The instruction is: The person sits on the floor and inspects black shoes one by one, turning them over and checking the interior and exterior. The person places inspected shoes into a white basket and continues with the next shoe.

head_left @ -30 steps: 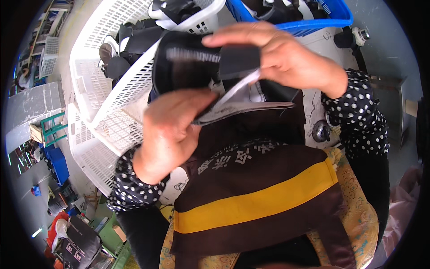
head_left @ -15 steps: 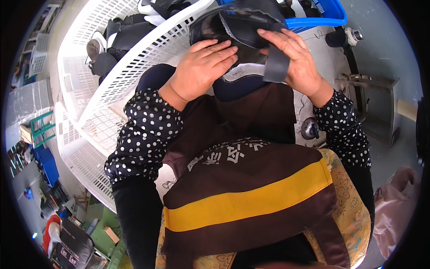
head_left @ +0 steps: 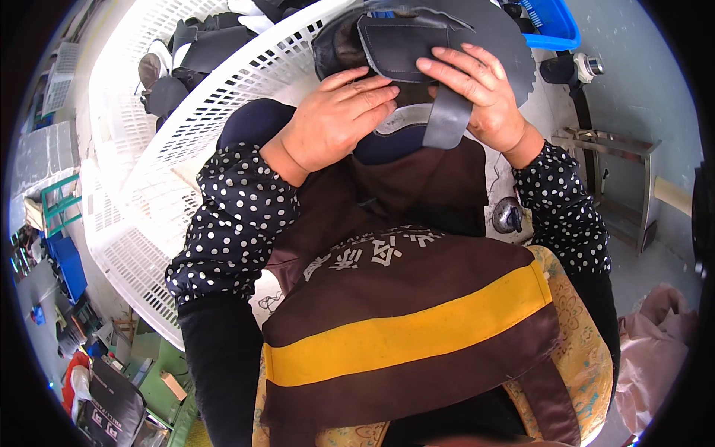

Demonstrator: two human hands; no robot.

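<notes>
A black leather piece with stitched edges, like a boot or shoe upper (head_left: 406,52), lies across my knees at the top of the view. My left hand (head_left: 331,123) grips its near left edge, fingers pressed together on the leather and thumb hidden. My right hand (head_left: 484,97) holds the right side, fingers lying over a stitched flap. Below those fingers a smooth black strap (head_left: 448,119) hangs towards me. Between the hands shows a pale grey lining edge (head_left: 406,117). A broad black part (head_left: 503,41) with a curved outer edge spreads beyond my right hand.
A white perforated basket (head_left: 246,71) at left holds black and white shoe pieces (head_left: 216,48). A blue crate (head_left: 555,26) stands far right. A small dark round object (head_left: 507,214) sits beside my right forearm. Further right are a metal frame (head_left: 614,149) and pinkish cloth (head_left: 659,335).
The leather piece has tilted and opened out, so its stitched flap and broad right part show more. Both hands keep their hold, with the right fingers shifted slightly left.
</notes>
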